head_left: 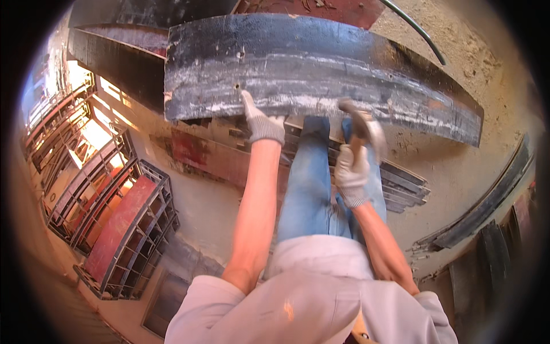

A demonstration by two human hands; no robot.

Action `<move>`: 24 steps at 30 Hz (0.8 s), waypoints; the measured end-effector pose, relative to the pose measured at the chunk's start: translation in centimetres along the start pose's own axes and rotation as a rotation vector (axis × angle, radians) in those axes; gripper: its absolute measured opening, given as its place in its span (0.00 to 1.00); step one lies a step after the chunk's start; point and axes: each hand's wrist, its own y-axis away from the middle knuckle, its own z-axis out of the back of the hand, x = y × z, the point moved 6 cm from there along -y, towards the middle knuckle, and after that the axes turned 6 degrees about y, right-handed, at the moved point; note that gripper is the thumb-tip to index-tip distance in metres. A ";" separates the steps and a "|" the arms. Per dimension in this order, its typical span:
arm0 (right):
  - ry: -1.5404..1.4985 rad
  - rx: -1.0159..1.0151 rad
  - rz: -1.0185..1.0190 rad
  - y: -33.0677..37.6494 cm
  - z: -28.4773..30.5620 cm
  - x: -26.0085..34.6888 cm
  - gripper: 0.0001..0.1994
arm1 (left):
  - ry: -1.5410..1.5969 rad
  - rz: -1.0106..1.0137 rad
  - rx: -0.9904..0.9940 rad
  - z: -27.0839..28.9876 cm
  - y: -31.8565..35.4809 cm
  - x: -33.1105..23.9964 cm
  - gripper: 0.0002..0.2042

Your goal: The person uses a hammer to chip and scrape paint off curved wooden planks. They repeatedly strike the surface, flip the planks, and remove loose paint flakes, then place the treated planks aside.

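A long dark panel (309, 71), worn and scuffed with whitish streaks, lies across in front of me. My left hand (263, 125), in a pale knitted glove, grips its near edge; the thumb lies on top beside a small hole, and the fingers are hidden beneath. In my gloved right hand (350, 172) is a hammer (368, 133), the fist wrapped around its handle. The slightly blurred hammer head is close to the panel's near edge; whether it touches, I cannot tell.
Red and dark ribbed frames (129, 223) are stacked at left. Another dark board (117, 66) lies beyond the panel's left end. Dark strips (404, 186) lie on the floor past my legs. At far right are long curved pieces (487, 200); a dark hose or rod (415, 26) is at top.
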 end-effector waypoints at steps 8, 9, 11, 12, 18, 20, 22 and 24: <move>0.050 -0.076 0.166 0.7 -0.9 -0.5 0.19 | 0.055 0.069 -0.071 1.4 -0.5 1.0 0.52; 0.122 -0.042 0.117 0.4 -1.3 -0.8 0.19 | 0.086 0.067 -0.010 1.2 -0.7 1.1 0.55; 0.306 0.129 -0.107 0.0 -2.6 -2.3 0.17 | 0.127 0.065 0.113 0.7 -1.3 1.2 0.60; 0.256 0.136 -0.170 0.0 -2.8 -2.7 0.17 | 0.196 0.110 0.020 1.2 -1.6 1.5 0.53; 0.349 0.204 -0.130 0.6 -2.8 -2.9 0.20 | 0.094 0.132 0.088 1.6 -1.8 2.1 0.66; 0.288 0.200 -0.207 1.0 -2.3 -3.2 0.21 | 0.090 0.113 0.043 2.0 -1.6 2.3 0.63; 0.126 -0.026 -0.080 0.7 -0.6 -2.0 0.21 | 0.043 0.114 0.062 1.8 -1.5 2.6 0.63; 0.143 0.006 -0.111 0.2 -0.3 -1.7 0.20 | 0.027 0.119 -0.051 2.4 -1.6 2.8 0.64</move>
